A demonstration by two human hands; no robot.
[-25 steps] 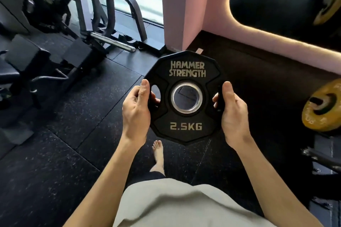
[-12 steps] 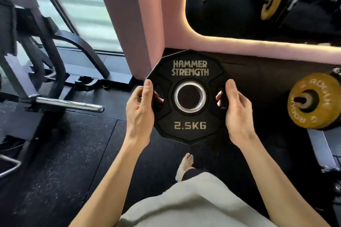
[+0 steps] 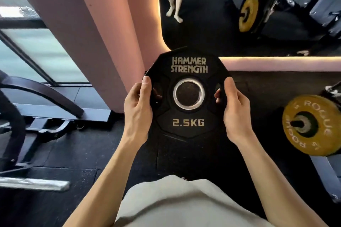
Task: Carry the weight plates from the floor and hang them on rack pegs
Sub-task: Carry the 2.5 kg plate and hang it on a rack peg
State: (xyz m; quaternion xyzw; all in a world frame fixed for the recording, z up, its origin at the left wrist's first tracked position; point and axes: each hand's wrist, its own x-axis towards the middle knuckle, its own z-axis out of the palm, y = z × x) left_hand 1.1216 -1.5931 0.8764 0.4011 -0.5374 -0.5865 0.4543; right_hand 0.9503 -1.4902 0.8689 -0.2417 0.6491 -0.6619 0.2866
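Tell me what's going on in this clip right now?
A person carries a black rubber Hammer Strength 2.5 kg weight plate in front of them, off the floor. The left hand and right hand each grip a side, fingers hooked through its grip slots. A yellow Rogue plate already hangs on a peg low to the right. The black plate is not yet hung.
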